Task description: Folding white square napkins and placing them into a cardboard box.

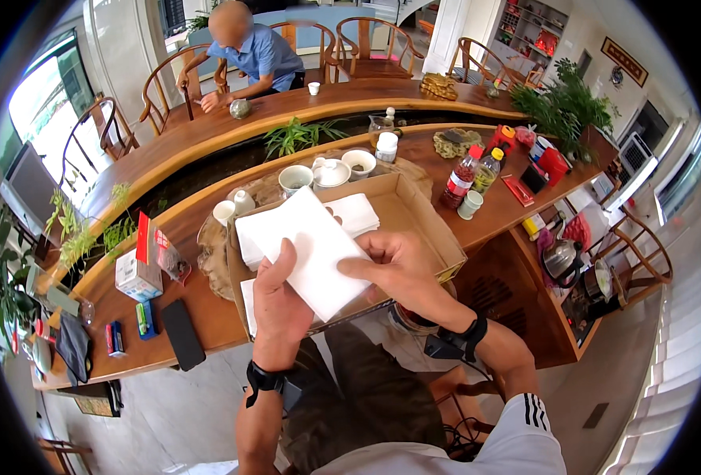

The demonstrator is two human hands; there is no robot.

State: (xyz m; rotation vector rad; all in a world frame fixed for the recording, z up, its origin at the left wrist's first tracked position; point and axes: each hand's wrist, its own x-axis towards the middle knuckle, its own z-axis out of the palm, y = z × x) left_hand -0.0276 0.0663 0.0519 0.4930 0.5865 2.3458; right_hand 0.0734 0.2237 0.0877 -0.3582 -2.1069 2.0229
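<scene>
A white folded napkin (307, 245) is held over a shallow cardboard box (426, 229) that rests at the near edge of the long curved wooden table (208, 324). My left hand (281, 305) grips the napkin from below, thumb on top. From the right, my right hand (398, 269) pinches its edge. More white napkins (356, 212) lie inside the box behind the held one. Both wrists wear black bands.
Beyond the box stand white cups (295, 179) and a lidded bowl (331, 172). A black phone (182, 333) and a small carton (138, 275) lie to the left, bottles (461, 178) to the right. A person in blue (255, 59) sits across. A kettle (560, 261) sits lower right.
</scene>
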